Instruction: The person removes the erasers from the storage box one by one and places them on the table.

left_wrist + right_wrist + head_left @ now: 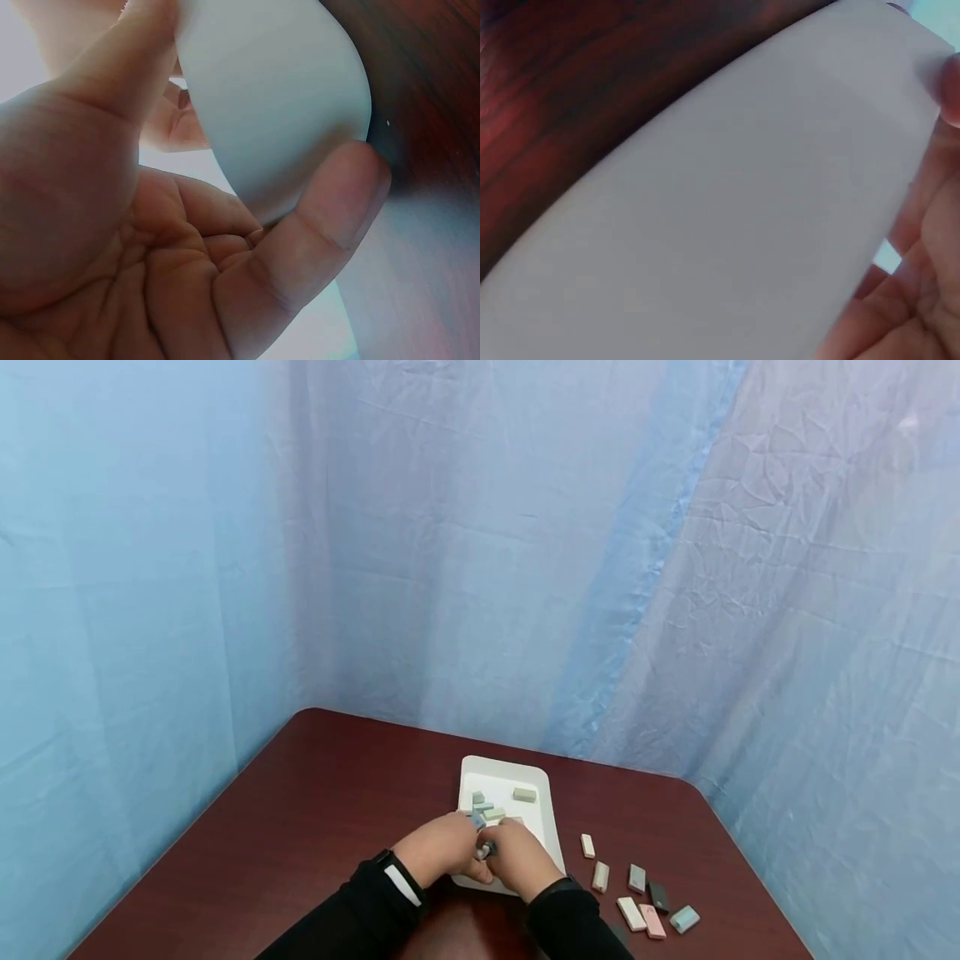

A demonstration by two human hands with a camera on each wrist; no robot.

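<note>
A white tray (502, 764) lies on a dark red-brown table (315, 810) and holds a few grey-green blocks (524, 794). Both hands meet over its near edge. My left hand (467, 837) pinches a grey-blue block (477, 820) at its fingertips. Beside it, my right hand (497, 850) pinches a small grey block (486, 850). The left wrist view shows the tray's rounded corner (277, 97) with a finger (330, 217) lying against it. In the right wrist view the tray's wall (727, 225) fills the picture, with fingers (930, 225) at its right.
Several loose blocks lie on the table right of the tray: cream (588, 846), grey (637, 878), dark (658, 896), pink (652, 921) and pale teal (684, 918). Blue crumpled sheeting (480, 568) hangs behind the table's far edges.
</note>
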